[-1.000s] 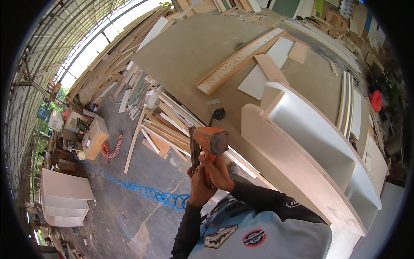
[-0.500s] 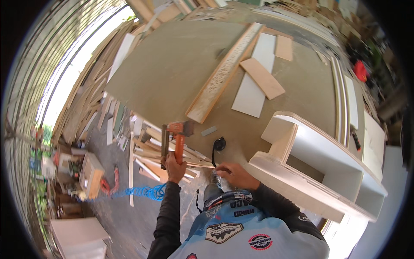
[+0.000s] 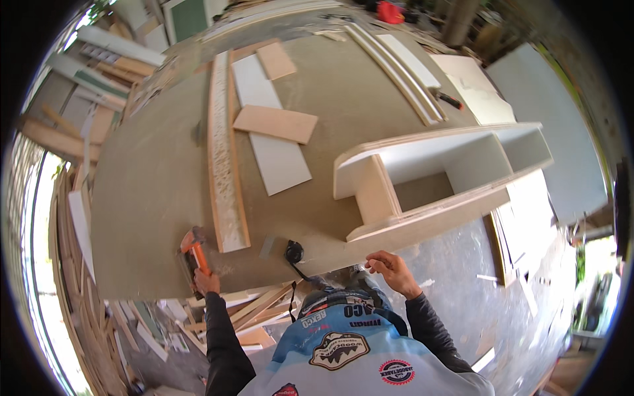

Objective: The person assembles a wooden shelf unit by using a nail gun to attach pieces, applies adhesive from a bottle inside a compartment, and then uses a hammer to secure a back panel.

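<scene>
Orange nail gun (image 3: 197, 255), slim dark magazine (image 3: 187, 269), slightly blurred, clasped in left hand (image 3: 207, 283); right hand (image 3: 394, 271) loosely half-spread

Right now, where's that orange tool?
In the head view, the orange tool is lower left, in the person's left grip, near the front edge of the table, just left of the long orange-edged board.

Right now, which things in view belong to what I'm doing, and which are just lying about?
Likely in use:
orange power tool, in the left hand
shelf unit, near the right hand

Apparently just lying about:
tape measure
long plank
white board, crossed by a tan board
</scene>
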`<state>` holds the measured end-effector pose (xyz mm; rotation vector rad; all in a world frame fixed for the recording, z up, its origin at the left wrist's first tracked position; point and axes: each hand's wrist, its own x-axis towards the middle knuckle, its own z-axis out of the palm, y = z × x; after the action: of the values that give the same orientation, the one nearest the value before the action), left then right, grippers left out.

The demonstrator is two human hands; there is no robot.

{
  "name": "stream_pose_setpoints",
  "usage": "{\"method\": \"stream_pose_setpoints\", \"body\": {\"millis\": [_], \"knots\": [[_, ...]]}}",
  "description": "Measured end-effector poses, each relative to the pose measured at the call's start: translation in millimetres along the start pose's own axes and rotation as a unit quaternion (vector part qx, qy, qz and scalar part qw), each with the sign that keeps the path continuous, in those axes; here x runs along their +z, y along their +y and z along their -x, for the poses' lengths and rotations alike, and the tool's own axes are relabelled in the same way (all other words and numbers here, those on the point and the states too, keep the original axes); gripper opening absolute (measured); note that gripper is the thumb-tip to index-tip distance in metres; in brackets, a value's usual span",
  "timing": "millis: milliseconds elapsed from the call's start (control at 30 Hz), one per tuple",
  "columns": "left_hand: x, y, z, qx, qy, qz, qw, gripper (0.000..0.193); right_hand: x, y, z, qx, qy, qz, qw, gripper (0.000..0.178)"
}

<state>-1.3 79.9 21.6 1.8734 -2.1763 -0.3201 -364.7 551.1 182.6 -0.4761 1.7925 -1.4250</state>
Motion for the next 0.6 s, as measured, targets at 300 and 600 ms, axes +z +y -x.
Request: {"method": "stream_pose_setpoints", "body": {"millis": [300,600], "knots": [[-22,-5,-23,0.066,-0.01,-0.117,0.991,0.04,-5,32,57,0.035,0.141,0.0,0.989,0.024],[-49,35,-1,0.062,0.08,0.138,0.985,0.041,-112,-1,43,-0.066,0.272,0.026,0.96,0.021]]}}
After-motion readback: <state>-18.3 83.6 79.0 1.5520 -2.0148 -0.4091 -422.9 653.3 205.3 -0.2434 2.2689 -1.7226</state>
